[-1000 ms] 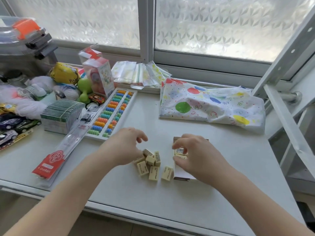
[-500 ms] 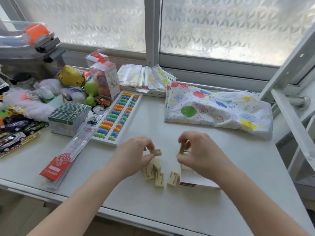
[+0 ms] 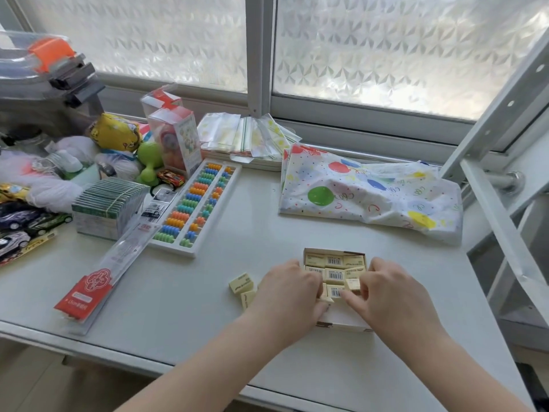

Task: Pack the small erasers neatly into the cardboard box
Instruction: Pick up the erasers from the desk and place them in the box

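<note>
Fingers [image 3: 350,298] on erasers [image 3: 335,275] in box [image 3: 341,321]

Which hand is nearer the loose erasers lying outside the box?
Left. The left hand lies right beside the loose erasers, just to their right; the right hand sits over the cardboard box, on its far side.
</note>
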A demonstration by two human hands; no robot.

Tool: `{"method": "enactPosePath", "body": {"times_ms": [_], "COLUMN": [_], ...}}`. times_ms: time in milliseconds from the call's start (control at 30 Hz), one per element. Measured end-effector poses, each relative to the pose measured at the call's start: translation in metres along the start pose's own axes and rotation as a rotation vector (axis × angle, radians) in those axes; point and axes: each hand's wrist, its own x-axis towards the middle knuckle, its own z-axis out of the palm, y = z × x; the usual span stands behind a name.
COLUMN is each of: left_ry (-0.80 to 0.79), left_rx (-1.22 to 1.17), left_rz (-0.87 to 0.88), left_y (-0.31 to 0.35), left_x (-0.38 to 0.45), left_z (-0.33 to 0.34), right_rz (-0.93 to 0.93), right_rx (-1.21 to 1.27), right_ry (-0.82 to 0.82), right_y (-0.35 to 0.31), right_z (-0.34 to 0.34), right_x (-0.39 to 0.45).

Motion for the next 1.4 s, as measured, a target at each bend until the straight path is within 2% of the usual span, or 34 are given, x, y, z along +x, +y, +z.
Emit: {"method": "enactPosePath", "body": {"times_ms": [133,300,467,633,700,800,867,1067,1167,1267,1400], "left_ry": [0.02,0.005,-0.008,0.059,-0.049,-0.227,-0.268,-0.159,-0.082,0.044,0.058], "left_rx": [0.069,0.069,0.061,-0.11,-0.102,-0.088,-0.089,-0.084,-0.141,-0.285,-0.382], "left_rz": [0.057,0.062,0.059,-0.099,-0.155,-0.171,-0.143,-0.099,-0.121,-0.078,0.067], "left_y": [0.0,0.0,-0.001,-0.044,-0.071,-0.091,-0.094,-0.1,-0.101,-0.08,-0.028], "left_x": [0.0,-0.002,0.0,-0.007,-0.013,-0.022,-0.026,-0.023,-0.024,-0.025,-0.022], "left_z": [0.0,0.001,-0.002,-0.042,-0.058,-0.06,-0.05,-0.024,-0.03,-0.044,-0.04], "right_rz": [-0.005,0.01,-0.019,-0.076,-0.153,-0.269,-0.312,-0.321,-0.248,-0.054,0.133], "right_rx": [-0.055,0.108,-0.013,0.078,0.173,0.25,0.233,0.252,0.379,0.548,0.655], "right_ry": [-0.06,-0.208,-0.314,-0.232,-0.198,-0.23,-0.257,-0.23,-0.178,-0.118,-0.201], "right_y": [0.003,0.003,0.003,-0.005,-0.019,-0.047,-0.067,-0.101,-0.093,-0.061,-0.004], "right_z": [-0.001,-0.011,-0.004,-0.018,-0.024,-0.02,-0.011,0.014,0.012,-0.013,-0.046], "right_x": [0.0,0.004,0.005,0.009,0.009,0.012,0.013,0.015,0.018,0.026,0.017]}}
